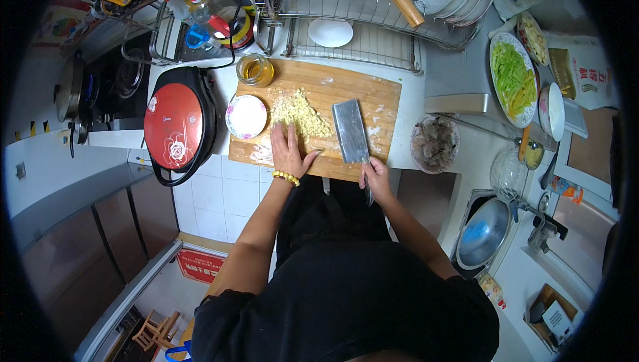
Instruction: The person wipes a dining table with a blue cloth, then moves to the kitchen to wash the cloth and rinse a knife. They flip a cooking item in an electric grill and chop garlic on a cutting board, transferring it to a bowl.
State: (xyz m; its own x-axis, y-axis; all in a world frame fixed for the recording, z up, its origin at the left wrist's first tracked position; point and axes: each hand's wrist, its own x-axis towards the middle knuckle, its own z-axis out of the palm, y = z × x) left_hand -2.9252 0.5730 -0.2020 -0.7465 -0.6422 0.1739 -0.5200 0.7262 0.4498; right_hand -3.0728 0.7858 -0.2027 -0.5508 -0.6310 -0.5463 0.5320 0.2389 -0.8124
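Observation:
On a wooden cutting board (349,80) lies a pile of finely chopped pale yellow food (302,114), possibly garlic or ginger. My left hand (288,154) rests palm down at the pile's near edge, its fingertips touching the pieces and nothing gripped. In my right hand (375,178) is the handle of a cleaver (350,129). Its broad blade lies over the board to the right of the pile, apart from most of the pieces. A small white dish (246,116) with a floral rim sits left of the pile. Behind that dish stands a glass jar (255,71) of amber liquid.
Left of the board is a red electric griddle (174,124). A wire dish rack (349,2) stands behind. To the right are a bowl of what looks like shrimp (434,142), a plate of sliced green vegetables (511,80) and a sink with a metal basin (481,234).

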